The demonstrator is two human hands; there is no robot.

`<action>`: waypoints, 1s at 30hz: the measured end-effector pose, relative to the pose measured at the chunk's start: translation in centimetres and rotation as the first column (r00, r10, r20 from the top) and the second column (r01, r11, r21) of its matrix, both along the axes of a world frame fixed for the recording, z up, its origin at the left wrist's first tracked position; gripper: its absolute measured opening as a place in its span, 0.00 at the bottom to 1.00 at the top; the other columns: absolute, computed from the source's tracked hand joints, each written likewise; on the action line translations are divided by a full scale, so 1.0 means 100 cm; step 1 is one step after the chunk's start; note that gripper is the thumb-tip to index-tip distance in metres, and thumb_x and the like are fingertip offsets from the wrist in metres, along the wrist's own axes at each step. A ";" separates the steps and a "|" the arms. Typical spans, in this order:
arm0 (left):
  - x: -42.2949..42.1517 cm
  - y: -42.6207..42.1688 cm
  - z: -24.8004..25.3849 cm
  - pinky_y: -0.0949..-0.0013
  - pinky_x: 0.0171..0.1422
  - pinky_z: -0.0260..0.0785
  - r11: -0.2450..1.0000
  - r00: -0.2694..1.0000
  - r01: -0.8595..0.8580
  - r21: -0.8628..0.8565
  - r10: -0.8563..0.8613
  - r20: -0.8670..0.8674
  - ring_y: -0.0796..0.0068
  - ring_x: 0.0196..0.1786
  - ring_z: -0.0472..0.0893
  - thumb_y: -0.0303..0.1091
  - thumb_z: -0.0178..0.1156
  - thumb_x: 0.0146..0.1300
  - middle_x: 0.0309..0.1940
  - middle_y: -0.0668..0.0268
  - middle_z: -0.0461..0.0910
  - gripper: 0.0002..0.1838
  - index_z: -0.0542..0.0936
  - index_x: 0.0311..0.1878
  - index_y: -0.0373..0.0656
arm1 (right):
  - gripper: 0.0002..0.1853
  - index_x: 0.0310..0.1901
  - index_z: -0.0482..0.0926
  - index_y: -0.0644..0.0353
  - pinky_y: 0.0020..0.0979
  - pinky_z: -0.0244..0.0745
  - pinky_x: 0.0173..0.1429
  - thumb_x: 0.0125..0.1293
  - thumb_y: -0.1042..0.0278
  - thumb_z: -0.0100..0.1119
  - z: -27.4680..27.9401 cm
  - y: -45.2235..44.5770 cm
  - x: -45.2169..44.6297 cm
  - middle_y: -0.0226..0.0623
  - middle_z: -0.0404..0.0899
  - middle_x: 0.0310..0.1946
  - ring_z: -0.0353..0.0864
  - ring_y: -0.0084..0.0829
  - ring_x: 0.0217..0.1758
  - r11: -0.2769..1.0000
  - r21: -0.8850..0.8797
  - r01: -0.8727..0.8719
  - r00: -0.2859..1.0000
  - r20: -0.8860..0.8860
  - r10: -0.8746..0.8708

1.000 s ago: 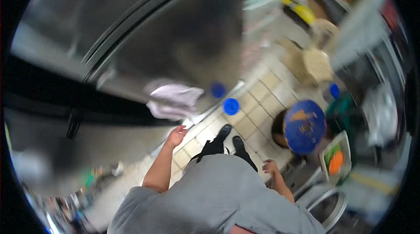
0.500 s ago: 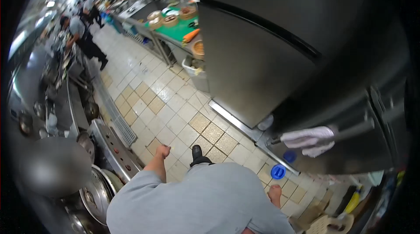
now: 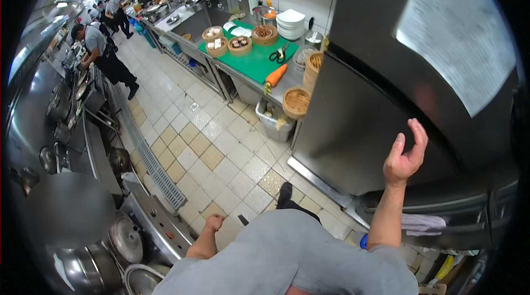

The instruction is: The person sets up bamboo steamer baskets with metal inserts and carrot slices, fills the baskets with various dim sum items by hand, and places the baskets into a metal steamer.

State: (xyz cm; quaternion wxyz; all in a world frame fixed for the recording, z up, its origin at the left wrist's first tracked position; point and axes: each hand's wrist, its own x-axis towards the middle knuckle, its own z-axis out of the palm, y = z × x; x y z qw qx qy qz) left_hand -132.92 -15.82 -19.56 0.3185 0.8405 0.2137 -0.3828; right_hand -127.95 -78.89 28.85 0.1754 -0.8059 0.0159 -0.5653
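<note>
My right hand (image 3: pixel 406 157) is raised in front of the steel refrigerator (image 3: pixel 348 113), fingers apart and curved, with nothing in it. It is close to the dark handle groove (image 3: pixel 430 113) that runs across the refrigerator front; I cannot tell whether it touches. Low over the tiled floor hangs my left hand (image 3: pixel 214 221), loosely curled with nothing visible in it. A printed sheet (image 3: pixel 461 35) is fixed to the upper refrigerator door. On a lower handle hangs a light purple cloth (image 3: pixel 422 224).
Bamboo steamers (image 3: pixel 239 46), scissors (image 3: pixel 279 54) and a carrot (image 3: pixel 275 76) lie on a green mat (image 3: pixel 248 66) beside stacked white plates (image 3: pixel 290 22). A waste bin (image 3: pixel 274 125) stands below. Along the left runs a steel range (image 3: pixel 152 218) with pots. Co-workers (image 3: pixel 102 55) stand further down the aisle.
My right hand has risen from low beside my body to the refrigerator front and opened. My view has turned, bringing more of the counter into sight. The left hand stays low.
</note>
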 end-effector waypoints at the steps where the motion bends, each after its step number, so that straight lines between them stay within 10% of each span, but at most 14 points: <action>1: 0.030 -0.003 0.001 0.59 0.37 0.78 0.997 0.995 -0.076 0.000 0.076 0.065 0.63 0.29 0.85 0.48 0.66 0.64 0.32 0.55 0.88 0.23 0.86 0.52 0.37 | 0.22 0.62 0.78 0.67 0.47 0.68 0.72 0.65 0.77 0.63 0.005 -0.002 0.025 0.47 0.83 0.57 0.79 0.48 0.62 0.999 -0.040 0.023 0.999 0.039 -0.021; 6: 0.182 -0.060 0.037 0.61 0.67 0.75 0.999 0.949 0.052 0.007 -0.052 0.312 0.55 0.59 0.85 0.47 0.68 0.64 0.54 0.49 0.87 0.27 0.83 0.61 0.38 | 0.34 0.68 0.77 0.65 0.34 0.62 0.55 0.61 0.63 0.71 0.001 0.013 0.115 0.28 0.87 0.40 0.78 0.26 0.40 0.827 -0.339 0.448 0.890 0.082 -0.448; 13: 0.385 -0.238 0.163 0.57 0.69 0.74 0.911 0.706 0.377 -0.167 -0.166 0.688 0.47 0.62 0.82 0.45 0.72 0.63 0.64 0.46 0.79 0.35 0.74 0.70 0.40 | 0.40 0.77 0.65 0.68 0.36 0.62 0.60 0.66 0.68 0.69 -0.009 0.026 0.133 0.32 0.86 0.39 0.77 0.31 0.44 0.849 -0.258 0.461 0.874 -0.033 -0.484; 15: 0.454 -0.283 0.150 0.51 0.69 0.73 0.835 0.388 0.550 0.000 -0.255 0.886 0.45 0.67 0.75 0.44 0.71 0.63 0.69 0.44 0.72 0.38 0.70 0.74 0.42 | 0.41 0.79 0.62 0.67 0.36 0.65 0.61 0.67 0.71 0.69 -0.006 0.031 0.134 0.36 0.87 0.45 0.77 0.32 0.47 0.878 -0.214 0.429 0.882 -0.109 -0.458; 17: 0.508 -0.334 0.163 0.51 0.72 0.71 0.841 0.289 0.527 0.122 -0.313 0.905 0.43 0.68 0.74 0.45 0.72 0.62 0.64 0.43 0.74 0.40 0.69 0.75 0.41 | 0.40 0.79 0.63 0.68 0.40 0.66 0.61 0.67 0.73 0.68 0.000 0.037 0.129 0.41 0.87 0.48 0.80 0.36 0.43 0.902 -0.124 0.414 0.883 -0.186 -0.431; 19: 0.533 -0.370 0.235 0.46 0.69 0.72 0.806 0.494 0.546 0.227 -0.530 0.689 0.42 0.70 0.73 0.46 0.73 0.61 0.66 0.46 0.72 0.41 0.67 0.75 0.46 | 0.37 0.78 0.66 0.65 0.37 0.67 0.62 0.68 0.76 0.67 0.009 0.042 0.123 0.37 0.87 0.44 0.79 0.31 0.43 0.920 0.004 0.393 0.883 -0.281 -0.376; 24: 0.597 -0.393 0.194 0.47 0.59 0.78 0.739 0.456 0.591 0.324 -0.637 0.621 0.42 0.58 0.82 0.46 0.71 0.63 0.56 0.49 0.79 0.34 0.72 0.69 0.45 | 0.37 0.76 0.68 0.65 0.32 0.68 0.52 0.68 0.66 0.69 0.022 0.094 0.126 0.34 0.86 0.43 0.66 0.28 0.35 0.799 0.118 0.590 0.773 -0.369 -0.517; 26: 0.632 -0.383 0.136 0.47 0.50 0.80 0.711 0.429 0.701 -0.048 -0.367 0.825 0.47 0.45 0.87 0.45 0.69 0.65 0.38 0.53 0.83 0.25 0.78 0.60 0.44 | 0.30 0.69 0.75 0.70 0.34 0.69 0.56 0.75 0.55 0.61 0.011 0.118 0.107 0.43 0.83 0.52 0.73 0.32 0.44 0.745 0.027 0.667 0.710 -0.326 -0.624; 28: 0.651 -0.361 0.130 0.58 0.36 0.77 0.609 0.938 0.344 -0.715 -0.197 0.285 0.68 0.33 0.83 0.44 0.62 0.70 0.27 0.67 0.79 0.15 0.80 0.53 0.46 | 0.31 0.65 0.78 0.73 0.38 0.66 0.68 0.77 0.49 0.55 -0.004 0.157 0.077 0.49 0.81 0.57 0.75 0.39 0.56 0.701 0.095 0.707 0.702 -0.216 -0.679; 29: 0.648 -0.345 0.167 0.67 0.32 0.74 0.524 0.983 -0.015 -0.852 -0.147 -0.107 0.74 0.30 0.80 0.44 0.59 0.71 0.33 0.69 0.79 0.15 0.79 0.55 0.48 | 0.31 0.63 0.78 0.74 0.42 0.62 0.75 0.78 0.48 0.53 -0.009 0.183 0.064 0.51 0.80 0.60 0.76 0.43 0.63 0.677 0.190 0.711 0.703 -0.177 -0.689; 30: 0.639 -0.330 0.188 0.69 0.31 0.74 0.533 0.986 -0.023 -0.846 -0.127 -0.107 0.74 0.28 0.79 0.44 0.59 0.70 0.40 0.66 0.80 0.20 0.77 0.60 0.46 | 0.33 0.64 0.77 0.74 0.48 0.49 0.84 0.78 0.45 0.52 -0.012 0.211 0.049 0.56 0.75 0.68 0.71 0.47 0.73 0.626 0.313 0.714 0.691 -0.172 -0.702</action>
